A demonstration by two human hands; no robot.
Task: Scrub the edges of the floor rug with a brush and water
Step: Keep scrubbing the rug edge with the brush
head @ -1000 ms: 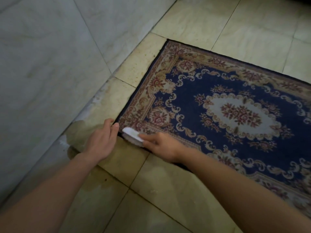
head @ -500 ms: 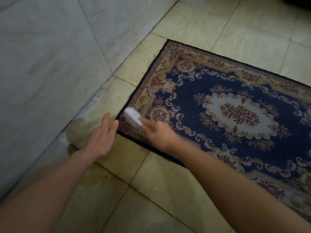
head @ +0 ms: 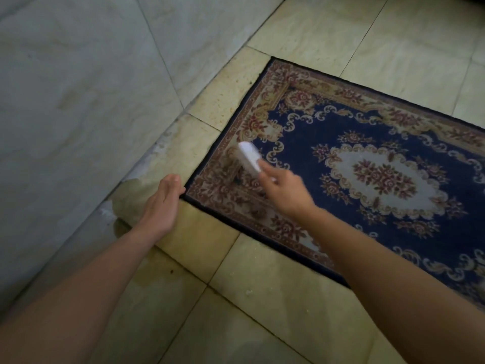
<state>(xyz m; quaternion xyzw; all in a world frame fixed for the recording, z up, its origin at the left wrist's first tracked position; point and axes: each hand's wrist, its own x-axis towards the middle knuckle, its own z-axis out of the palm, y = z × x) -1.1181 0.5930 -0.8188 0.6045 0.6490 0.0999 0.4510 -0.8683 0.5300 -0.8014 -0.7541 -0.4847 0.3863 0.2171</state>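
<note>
My right hand (head: pixel 284 191), fingers curled round the brush (head: pixel 249 158), has swept from the rug (head: pixel 380 177)'s near corner up its short border, left hand (head: pixel 164 203) flat beside that corner, so that edge is getting covered.

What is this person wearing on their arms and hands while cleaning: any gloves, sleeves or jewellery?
Nothing that shows. The left hand and the right hand are bare, with no gloves, and no ring can be made out in this dim, slightly blurred picture. The left forearm and the right forearm are bare up to the picture's edge: no sleeve, watch or bracelet in view.
</note>
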